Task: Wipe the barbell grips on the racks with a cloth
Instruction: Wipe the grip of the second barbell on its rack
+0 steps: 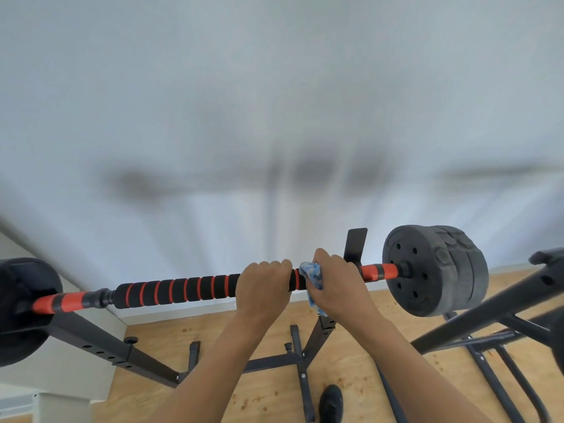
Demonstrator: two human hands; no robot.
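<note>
L grip [264,283] clenched overhand round black/orange foam sleeve [177,290] of barbell [380,271], which lies across rack [355,244]. R grip [338,285] just beside it, curled round bar w/ blue-white cloth [311,277] bunched under palm, near R-end weight plates [427,270].

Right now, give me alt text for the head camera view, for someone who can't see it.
A person's right-hand grip holds a blue cloth against the black-and-orange foam handle of a barbell, while the left-hand grip holds the handle bare beside it. The barbell rests on a black rack, with dark weight plates at both ends.
</note>
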